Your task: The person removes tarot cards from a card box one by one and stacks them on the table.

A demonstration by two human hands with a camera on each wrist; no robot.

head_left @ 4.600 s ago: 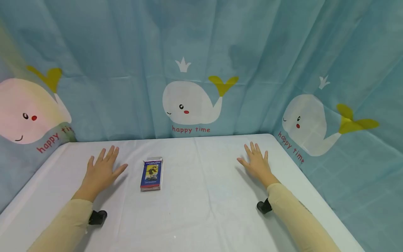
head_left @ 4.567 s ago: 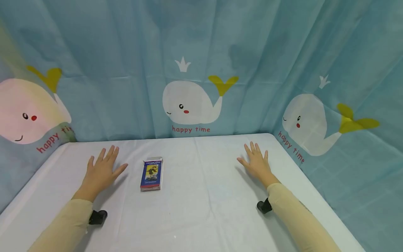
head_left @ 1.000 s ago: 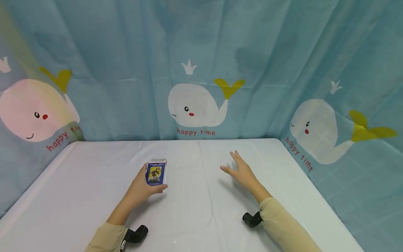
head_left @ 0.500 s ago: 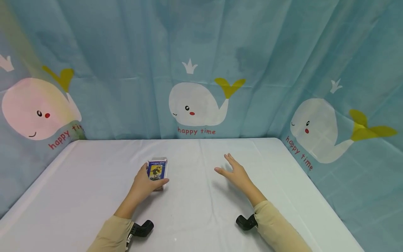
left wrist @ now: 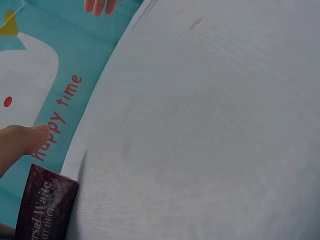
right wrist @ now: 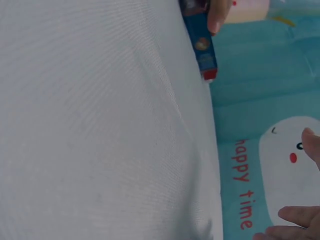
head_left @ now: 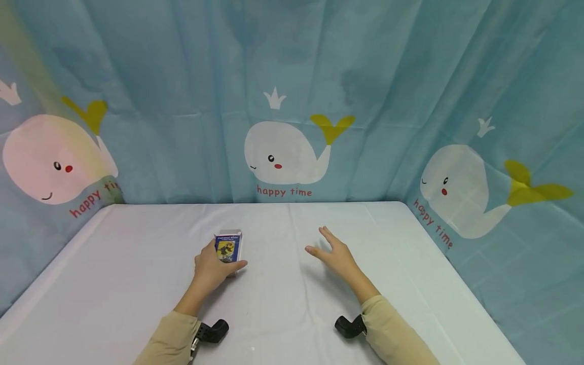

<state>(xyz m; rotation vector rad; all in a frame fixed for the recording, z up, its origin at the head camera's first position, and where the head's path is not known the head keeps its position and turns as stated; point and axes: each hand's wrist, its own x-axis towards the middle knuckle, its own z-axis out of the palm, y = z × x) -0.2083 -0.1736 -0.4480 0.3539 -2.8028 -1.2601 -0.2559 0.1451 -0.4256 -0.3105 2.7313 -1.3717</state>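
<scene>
A blue boxed tarot deck (head_left: 228, 248) with a yellow picture lies on the white table, left of the middle. My left hand (head_left: 210, 268) is around its near left part, fingers at the left side and thumb reaching past the right edge. In the left wrist view, a gap shows between the thumb (left wrist: 24, 142) and the dark lettered end of the box (left wrist: 48, 205). My right hand (head_left: 337, 258) is over the table to the right of the box, fingers spread and holding nothing. The right wrist view shows the box's side (right wrist: 201, 42) beside a left-hand finger.
A white cloth covers the table (head_left: 283, 314). Behind it and along both sides hangs a blue curtain (head_left: 182, 152) with whale prints. Black wrist cameras (head_left: 213, 332) stick out inward from both sleeves.
My left hand has come from the far left to the box and its thumb has moved across the near end. My right hand has drifted left and nearer. The box stays on the table.
</scene>
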